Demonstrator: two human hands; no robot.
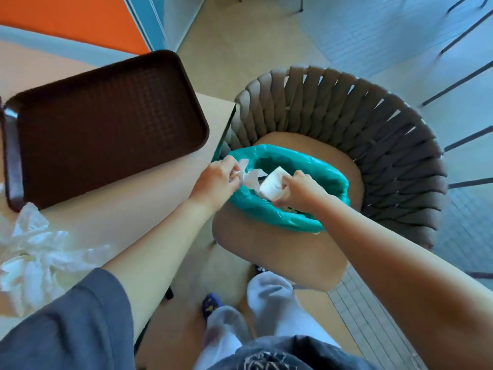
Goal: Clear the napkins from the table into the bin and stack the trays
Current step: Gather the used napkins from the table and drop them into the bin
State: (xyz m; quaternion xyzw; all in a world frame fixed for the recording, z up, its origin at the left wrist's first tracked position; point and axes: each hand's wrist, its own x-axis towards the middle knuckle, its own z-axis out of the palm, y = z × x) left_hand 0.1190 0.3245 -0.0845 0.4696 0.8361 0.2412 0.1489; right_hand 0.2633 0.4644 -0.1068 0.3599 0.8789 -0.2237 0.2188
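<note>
A bin lined with a teal bag [280, 217] stands on a chair seat beside the table. My left hand [216, 180] pinches a crumpled white napkin [252, 177] at the bin's left rim. Over the bin's mouth, my right hand [298, 190] grips a folded white napkin [270, 185]. A dark brown tray [106, 124] lies on the table to the left, nothing on it. The end of a second dark tray [12, 161] shows at the left edge.
Crumpled clear plastic [34, 252] lies on the light table [133, 209] near its front left. A woven grey chair [346, 124] holds the bin on its tan seat. My legs and socked feet [266, 297] are below, on the floor.
</note>
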